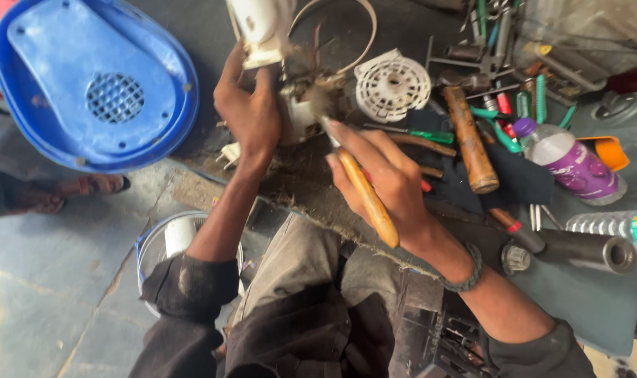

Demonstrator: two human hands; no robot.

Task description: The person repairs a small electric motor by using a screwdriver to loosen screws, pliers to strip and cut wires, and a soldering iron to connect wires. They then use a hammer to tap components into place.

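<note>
You gripped the motor (301,105) in your closed left hand (248,112), steadying it at the bench (577,301) edge while your right hand (385,175), fingers wrapped round the screwdriver (366,196), probed it.

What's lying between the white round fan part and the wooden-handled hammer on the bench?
In the head view, a green-handled screwdriver lies between the white round fan part and the wooden-handled hammer, on the dark bench top.

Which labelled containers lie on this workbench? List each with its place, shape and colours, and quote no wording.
Clear plastic bottle with purple label and purple cap: lying on its side at the right, beside the tools.
Ribbed clear plastic bottle with green label: at the right edge, lying flat above a grey metal pipe.
No screens or signs show.
</note>
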